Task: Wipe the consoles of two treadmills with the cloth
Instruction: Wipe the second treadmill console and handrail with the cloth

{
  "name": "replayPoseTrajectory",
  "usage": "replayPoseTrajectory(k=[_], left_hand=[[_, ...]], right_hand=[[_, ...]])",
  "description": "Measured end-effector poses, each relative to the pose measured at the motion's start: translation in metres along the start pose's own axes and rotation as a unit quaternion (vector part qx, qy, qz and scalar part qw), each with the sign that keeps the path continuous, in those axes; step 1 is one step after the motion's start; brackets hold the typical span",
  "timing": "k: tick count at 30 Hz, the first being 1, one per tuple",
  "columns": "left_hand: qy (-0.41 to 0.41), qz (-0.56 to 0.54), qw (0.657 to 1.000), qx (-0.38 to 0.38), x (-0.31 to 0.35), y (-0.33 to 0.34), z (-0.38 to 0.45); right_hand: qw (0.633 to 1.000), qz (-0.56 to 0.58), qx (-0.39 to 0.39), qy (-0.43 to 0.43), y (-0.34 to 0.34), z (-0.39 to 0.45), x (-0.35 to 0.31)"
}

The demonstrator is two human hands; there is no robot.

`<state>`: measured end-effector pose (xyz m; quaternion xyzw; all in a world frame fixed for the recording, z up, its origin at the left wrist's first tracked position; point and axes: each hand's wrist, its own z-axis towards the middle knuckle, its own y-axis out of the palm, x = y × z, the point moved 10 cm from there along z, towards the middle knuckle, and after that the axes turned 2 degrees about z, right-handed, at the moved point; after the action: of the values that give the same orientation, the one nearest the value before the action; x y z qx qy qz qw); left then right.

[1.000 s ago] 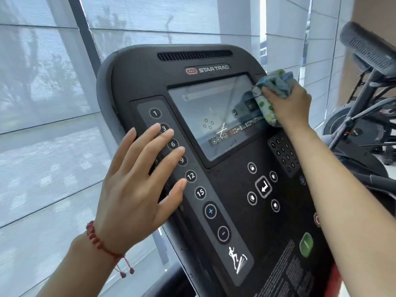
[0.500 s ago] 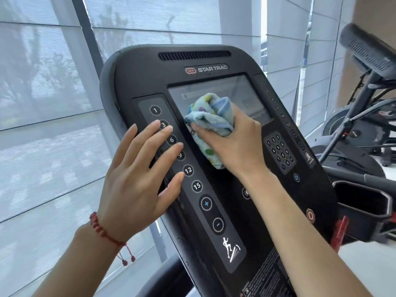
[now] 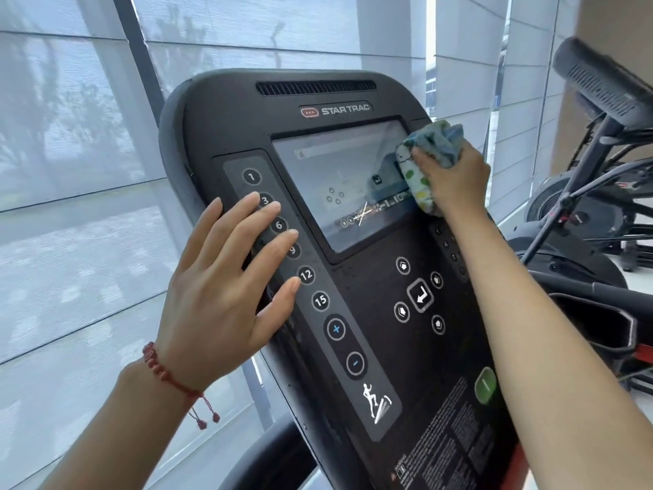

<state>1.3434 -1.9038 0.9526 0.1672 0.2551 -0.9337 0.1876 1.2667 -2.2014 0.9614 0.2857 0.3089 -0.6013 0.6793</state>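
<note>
Cloth [image 3: 429, 153], a bunched blue rag with a white part dotted green and yellow, sits right of centre in the upper half of the frame, pressed against the right edge of the screen [image 3: 339, 185] on the treadmill console [image 3: 226, 111]. The right hand [image 3: 456, 178] grips it, fingers curled over the wad, with the forearm running down to the lower right corner of the frame. The left hand [image 3: 219, 295], left of centre, lies flat with straight, slightly spread fingers on the console's left strip of numbered buttons [image 3: 306, 274], its fingertips covering part of the 3, 6 and 9 keys; it holds nothing. A red beaded bracelet [image 3: 166, 374] circles the left wrist at the lower left. The black console fills the middle of the frame, tilted, with a STAR TRAC logo [image 3: 344, 110] under a vent slot near the top, arrow keys [image 3: 419, 295] below the screen and a green button [image 3: 484, 385] at the lower right. Pale window blinds [image 3: 70, 153] fill the left and top of the frame, and another exercise machine [image 3: 600, 206] stands at the right edge.
</note>
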Motion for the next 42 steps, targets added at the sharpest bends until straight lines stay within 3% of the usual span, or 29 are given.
replayPoseTrajectory(k=[6, 13, 21, 24, 31, 42], left_hand=[[0.000, -0.005, 1.000, 0.012, 0.001, -0.001, -0.001], [-0.007, -0.007, 1.000, 0.017, 0.000, -0.004, -0.001], [-0.043, 0.007, 0.998, 0.052, -0.025, -0.022, -0.018], [-0.049, 0.016, 0.998, 0.045, -0.032, -0.020, -0.023], [-0.054, 0.006, 0.998, 0.043, -0.034, -0.018, -0.031], [-0.049, -0.005, 0.999, 0.023, -0.020, -0.017, -0.045]], right_hand=[[0.999, -0.037, 0.027, 0.023, -0.005, 0.010, 0.008], [0.999, 0.013, -0.032, -0.027, 0.020, -0.029, -0.036], [0.973, 0.142, -0.111, -0.145, 0.066, -0.065, -0.148], [0.967, 0.092, -0.139, -0.193, 0.095, -0.075, -0.183], [0.954, 0.043, -0.204, -0.216, 0.097, -0.098, -0.178], [0.977, 0.050, -0.146, -0.150, 0.039, -0.173, -0.118]])
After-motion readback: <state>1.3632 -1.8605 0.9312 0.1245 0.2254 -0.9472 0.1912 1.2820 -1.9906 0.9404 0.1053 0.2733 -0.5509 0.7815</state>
